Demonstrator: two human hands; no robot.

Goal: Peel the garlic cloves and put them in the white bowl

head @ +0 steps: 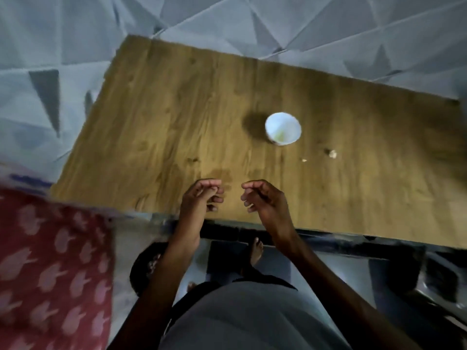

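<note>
The white bowl (283,128) is standing toward the middle of the desk (177,109), right of centre, with something pale lying in its bottom; a small pale garlic piece (332,153) is lying just beyond it toward the right edge, and a smaller scrap (304,160) is sitting between that piece and the near edge; both are too small to show a long axis. The left grip (202,195) and the right grip (262,198) are hovering side by side over the near edge, apart from each other; the left one's fingers are curling against the thumb, and whether they are pinching a clove I cannot tell; the right one's fingers are hanging loosely curled with nothing showing between them. Bowl and garlic are both lying ahead and to the right, so the right grip is sitting nearer; reaching for either probably falls to it.
</note>
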